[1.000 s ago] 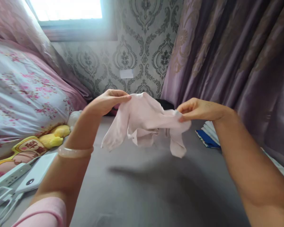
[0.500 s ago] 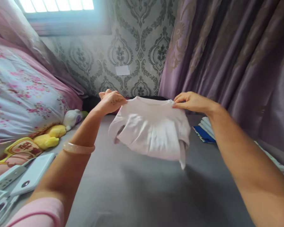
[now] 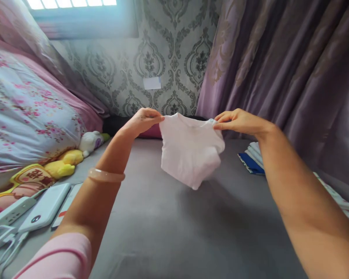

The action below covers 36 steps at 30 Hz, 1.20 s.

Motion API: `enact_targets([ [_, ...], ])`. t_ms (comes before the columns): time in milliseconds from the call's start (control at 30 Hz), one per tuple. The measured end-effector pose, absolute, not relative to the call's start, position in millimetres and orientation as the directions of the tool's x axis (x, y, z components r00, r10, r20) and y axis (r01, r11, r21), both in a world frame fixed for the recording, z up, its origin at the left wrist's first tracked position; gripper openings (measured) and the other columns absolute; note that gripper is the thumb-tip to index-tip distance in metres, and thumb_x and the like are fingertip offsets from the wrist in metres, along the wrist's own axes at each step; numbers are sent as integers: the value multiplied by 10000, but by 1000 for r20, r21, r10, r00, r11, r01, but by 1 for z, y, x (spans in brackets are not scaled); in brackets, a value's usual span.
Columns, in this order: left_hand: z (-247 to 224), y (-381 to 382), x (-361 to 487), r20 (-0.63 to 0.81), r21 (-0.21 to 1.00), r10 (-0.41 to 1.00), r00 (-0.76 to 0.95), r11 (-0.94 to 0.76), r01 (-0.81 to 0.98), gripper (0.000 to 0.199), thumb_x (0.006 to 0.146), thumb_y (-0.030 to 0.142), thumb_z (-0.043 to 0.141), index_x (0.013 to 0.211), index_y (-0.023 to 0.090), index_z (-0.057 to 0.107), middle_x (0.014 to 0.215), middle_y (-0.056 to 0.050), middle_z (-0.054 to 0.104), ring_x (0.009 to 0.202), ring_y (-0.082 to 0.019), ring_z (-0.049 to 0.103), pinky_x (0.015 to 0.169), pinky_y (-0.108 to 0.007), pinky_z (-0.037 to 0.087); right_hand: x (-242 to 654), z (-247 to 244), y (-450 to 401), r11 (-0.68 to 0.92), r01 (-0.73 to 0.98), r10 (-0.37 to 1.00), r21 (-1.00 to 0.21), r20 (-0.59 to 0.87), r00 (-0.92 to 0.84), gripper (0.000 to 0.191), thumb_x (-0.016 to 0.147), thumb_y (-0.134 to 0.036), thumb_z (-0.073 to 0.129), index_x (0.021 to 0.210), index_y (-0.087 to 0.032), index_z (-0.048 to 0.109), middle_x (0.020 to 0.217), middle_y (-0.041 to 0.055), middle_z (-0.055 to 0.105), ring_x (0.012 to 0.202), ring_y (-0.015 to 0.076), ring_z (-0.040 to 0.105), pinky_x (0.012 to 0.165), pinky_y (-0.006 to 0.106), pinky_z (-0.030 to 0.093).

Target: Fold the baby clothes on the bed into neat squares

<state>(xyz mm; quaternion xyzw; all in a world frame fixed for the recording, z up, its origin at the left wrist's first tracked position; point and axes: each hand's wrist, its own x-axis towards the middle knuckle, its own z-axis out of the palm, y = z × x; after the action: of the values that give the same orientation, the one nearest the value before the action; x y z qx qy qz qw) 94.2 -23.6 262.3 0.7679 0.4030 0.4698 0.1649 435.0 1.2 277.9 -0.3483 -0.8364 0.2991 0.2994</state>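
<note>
A small pale pink garment [image 3: 190, 149] hangs above a grey sheet [image 3: 151, 232], its neckline at the top and its lower edge drawn to a point. My left hand [image 3: 144, 119] pinches its left shoulder between thumb and fingers. At the other shoulder, beside a small snap button, my right hand [image 3: 235, 122] has the fabric pinched. The sleeves are bunched or folded behind and hard to make out.
Folded clothes [image 3: 251, 158] lie at the right, and another folded stack [image 3: 336, 195] is beyond my right forearm. On the left are a white power bank [image 3: 45, 207], a power strip [image 3: 10, 213], plush toys [image 3: 59, 168] and floral bedding [image 3: 31, 112].
My left hand has moved right, closer to my right hand. The garment has swung and gathered into a narrower shape, its sleeves no longer hanging out at the sides.
</note>
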Motion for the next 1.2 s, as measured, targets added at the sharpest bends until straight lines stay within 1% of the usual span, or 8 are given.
enact_targets([
  [100, 261, -17, 94, 557, 681, 780, 284, -625, 381, 299, 774, 471, 682, 853, 192, 755, 899, -80, 702, 850, -196, 634, 714, -321, 511, 433, 278, 2, 589, 358, 760, -725, 344, -552, 343, 689, -565, 736, 756, -229, 751, 980, 50, 700, 1003, 249, 611, 913, 403, 464],
  [267, 252, 0, 91, 607, 694, 782, 141, -609, 385, 302, 755, 457, 678, 800, 162, 719, 948, -77, 682, 769, -151, 598, 622, -256, 470, 428, 272, 14, 617, 468, 787, -633, 507, -352, 362, 720, -616, 689, 742, -258, 737, 860, 32, 705, 956, 257, 630, 836, 399, 504],
  [467, 241, 16, 94, 644, 702, 765, 11, -597, 390, 252, 813, 417, 593, 738, 177, 612, 626, 16, 548, 579, -96, 473, 517, -212, 370, 417, 257, 31, 624, 448, 768, -640, 609, -201, 494, 753, -720, 583, 813, -241, 687, 816, 33, 683, 813, 218, 615, 704, 342, 502],
  [600, 235, 21, 100, 735, 615, 670, -105, -594, 519, 225, 863, 392, 519, 760, 198, 563, 606, 36, 486, 575, -100, 452, 516, -210, 338, 406, 249, 37, 642, 521, 705, -562, 700, -114, 541, 802, -738, 498, 867, -223, 651, 777, 20, 645, 765, 191, 588, 652, 301, 459],
  [733, 232, 13, 109, 811, 522, 555, -187, -539, 661, 212, 921, 378, 458, 862, 210, 574, 715, 10, 567, 699, -131, 528, 640, -238, 400, 395, 245, 32, 625, 636, 628, -453, 776, -65, 530, 860, -715, 424, 892, -229, 633, 754, 17, 631, 745, 189, 581, 655, 295, 431],
  [900, 229, 5, 109, 886, 411, 419, -200, -508, 757, 256, 967, 389, 393, 943, 213, 579, 863, -36, 624, 852, -161, 578, 774, -276, 434, 389, 243, 14, 582, 772, 495, -256, 864, -88, 482, 928, -641, 361, 982, -239, 621, 909, 53, 667, 859, 225, 606, 698, 306, 426],
  [1000, 228, -5, 100, 921, 318, 362, -146, -479, 818, 274, 979, 390, 371, 1004, 217, 582, 916, -47, 627, 886, -165, 588, 798, -284, 440, 393, 245, 0, 557, 815, 469, -156, 870, -154, 465, 947, -608, 351, 1034, -234, 614, 1018, 70, 663, 943, 241, 606, 702, 300, 425],
  [1200, 248, -68, 71, 920, 57, 375, 118, -425, 903, 273, 960, 399, 436, 1084, 236, 616, 899, -45, 602, 820, -157, 596, 714, -249, 442, 412, 264, -50, 592, 803, 465, -72, 845, -266, 402, 948, -566, 406, 1045, -251, 635, 1013, 58, 677, 992, 257, 611, 738, 322, 445],
])
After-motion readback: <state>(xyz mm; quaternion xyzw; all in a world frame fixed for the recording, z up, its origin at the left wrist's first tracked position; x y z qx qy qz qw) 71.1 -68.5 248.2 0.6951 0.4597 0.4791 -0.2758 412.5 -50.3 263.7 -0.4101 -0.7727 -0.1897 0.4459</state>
